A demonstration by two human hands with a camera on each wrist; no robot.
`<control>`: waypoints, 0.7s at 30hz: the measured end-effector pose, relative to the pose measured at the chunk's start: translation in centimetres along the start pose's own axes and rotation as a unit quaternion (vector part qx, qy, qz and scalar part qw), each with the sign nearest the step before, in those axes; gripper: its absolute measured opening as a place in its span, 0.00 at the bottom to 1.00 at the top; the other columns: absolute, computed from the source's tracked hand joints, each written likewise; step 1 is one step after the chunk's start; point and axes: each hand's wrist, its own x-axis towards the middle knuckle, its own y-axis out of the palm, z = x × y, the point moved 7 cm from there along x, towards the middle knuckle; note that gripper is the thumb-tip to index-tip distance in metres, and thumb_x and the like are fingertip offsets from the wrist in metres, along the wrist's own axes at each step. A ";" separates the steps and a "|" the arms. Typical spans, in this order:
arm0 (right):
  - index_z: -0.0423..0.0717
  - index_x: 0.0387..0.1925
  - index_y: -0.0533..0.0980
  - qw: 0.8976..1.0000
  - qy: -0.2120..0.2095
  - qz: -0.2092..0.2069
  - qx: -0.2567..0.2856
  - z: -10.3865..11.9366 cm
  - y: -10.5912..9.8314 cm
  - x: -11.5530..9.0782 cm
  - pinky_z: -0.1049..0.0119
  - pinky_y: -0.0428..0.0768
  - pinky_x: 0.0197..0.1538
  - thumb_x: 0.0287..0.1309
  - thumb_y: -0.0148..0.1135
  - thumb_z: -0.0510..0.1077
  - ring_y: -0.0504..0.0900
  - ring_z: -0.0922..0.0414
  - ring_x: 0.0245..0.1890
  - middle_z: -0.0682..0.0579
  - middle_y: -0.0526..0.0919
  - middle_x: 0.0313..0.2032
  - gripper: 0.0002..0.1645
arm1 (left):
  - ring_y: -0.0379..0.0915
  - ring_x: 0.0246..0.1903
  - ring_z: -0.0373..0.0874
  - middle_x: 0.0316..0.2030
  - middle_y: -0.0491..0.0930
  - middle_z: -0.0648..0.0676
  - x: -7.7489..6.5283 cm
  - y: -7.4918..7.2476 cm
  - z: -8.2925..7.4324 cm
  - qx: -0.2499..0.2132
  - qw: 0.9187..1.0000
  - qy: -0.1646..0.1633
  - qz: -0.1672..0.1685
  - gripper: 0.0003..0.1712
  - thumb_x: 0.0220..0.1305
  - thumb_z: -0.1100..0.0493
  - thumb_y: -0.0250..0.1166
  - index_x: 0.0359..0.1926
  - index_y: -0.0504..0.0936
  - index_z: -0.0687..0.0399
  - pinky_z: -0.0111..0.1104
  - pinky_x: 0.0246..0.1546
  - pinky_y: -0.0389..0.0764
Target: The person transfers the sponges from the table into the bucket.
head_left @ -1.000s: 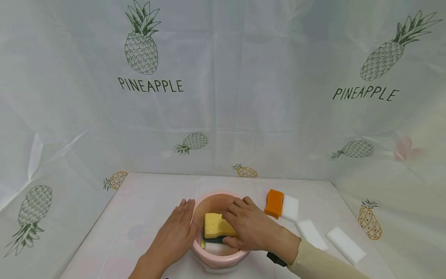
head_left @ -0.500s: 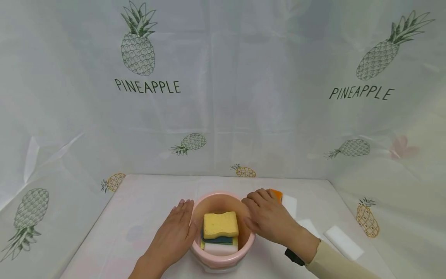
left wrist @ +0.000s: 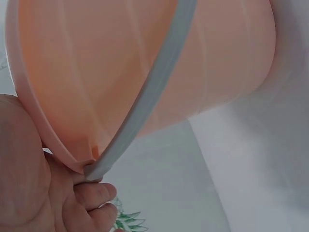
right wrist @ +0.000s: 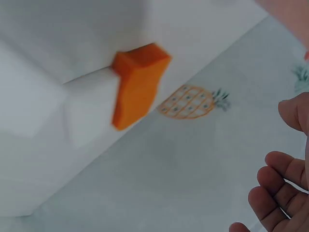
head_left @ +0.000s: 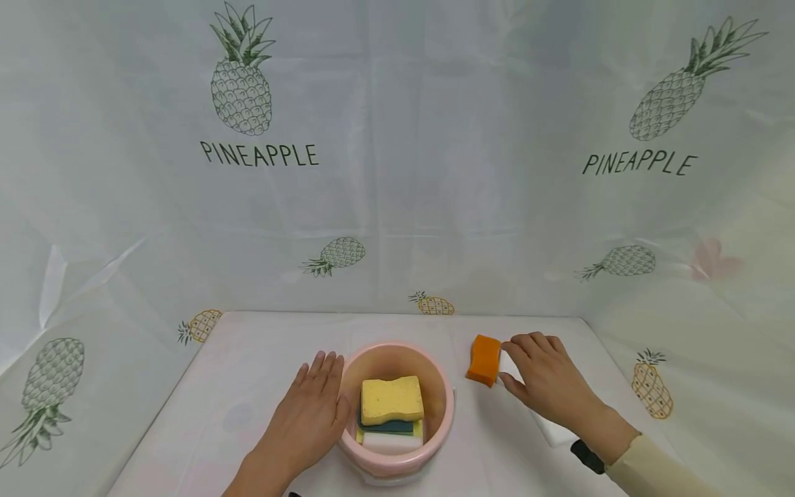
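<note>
A pink bucket (head_left: 391, 466) stands on the table, holding a stack: a yellow sponge (head_left: 391, 399) on top, a dark blue-green layer (head_left: 385, 426) beneath, and a white block (head_left: 391, 442) lowest in sight. My left hand (head_left: 304, 414) rests with straight fingers against the bucket's left rim; the left wrist view shows it beside the end of the grey handle (left wrist: 145, 99). Over the white sponges at the right, my right hand (head_left: 549, 379) hovers, thumb and fingers spread apart and holding nothing. The orange sponge (head_left: 484, 360) lies just left of its fingertips, beside a white sponge (right wrist: 89, 106).
Another white sponge (head_left: 554, 431) shows partly beneath the right wrist. The right hand and forearm hide more of that side of the table. A sheet printed with pineapples (head_left: 242, 96) hangs behind and at both sides of the table (head_left: 248, 345).
My right hand has left the yellow sponge in the bucket and moved right, passing over the orange sponge to the white ones. My left hand stays at the bucket's rim.
</note>
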 end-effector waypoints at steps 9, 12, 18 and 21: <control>0.38 0.50 0.80 0.998 0.049 0.009 -0.035 -4.1 0.3 -5.1 0.44 0.78 0.44 0.76 0.47 0.67 0.79 0.42 0.46 0.45 0.83 0.45 0.36 | 0.53 0.80 0.63 0.78 0.63 0.67 0.0 -0.3 -0.4 0.000 1.000 -0.005 0.003 0.34 0.82 0.50 0.51 0.77 0.65 0.69 0.57 0.80 0.59; 0.37 0.48 0.80 0.997 0.057 0.005 -0.055 -5.5 0.5 -6.8 0.41 0.78 0.41 0.77 0.23 0.73 0.80 0.40 0.45 0.43 0.83 0.43 0.51 | 0.53 0.81 0.62 0.78 0.62 0.67 0.0 -0.1 -0.2 -0.007 1.000 -0.011 0.008 0.35 0.82 0.50 0.51 0.78 0.64 0.69 0.57 0.80 0.58; 0.35 0.46 0.80 0.992 0.087 0.025 -0.085 -8.4 0.1 -10.8 0.37 0.76 0.38 0.72 0.14 0.77 0.80 0.39 0.43 0.41 0.83 0.41 0.59 | 0.52 0.81 0.62 0.79 0.61 0.66 0.0 0.1 -0.1 -0.016 1.000 -0.014 0.011 0.35 0.83 0.50 0.50 0.78 0.63 0.69 0.57 0.80 0.58; 0.36 0.43 0.80 0.990 0.092 0.036 -0.098 -9.1 0.0 -12.8 0.36 0.76 0.36 0.70 0.13 0.79 0.80 0.39 0.41 0.42 0.84 0.39 0.61 | 0.52 0.81 0.62 0.79 0.61 0.66 0.0 0.1 -0.1 -0.019 1.000 -0.015 0.013 0.35 0.83 0.50 0.50 0.79 0.63 0.69 0.57 0.80 0.58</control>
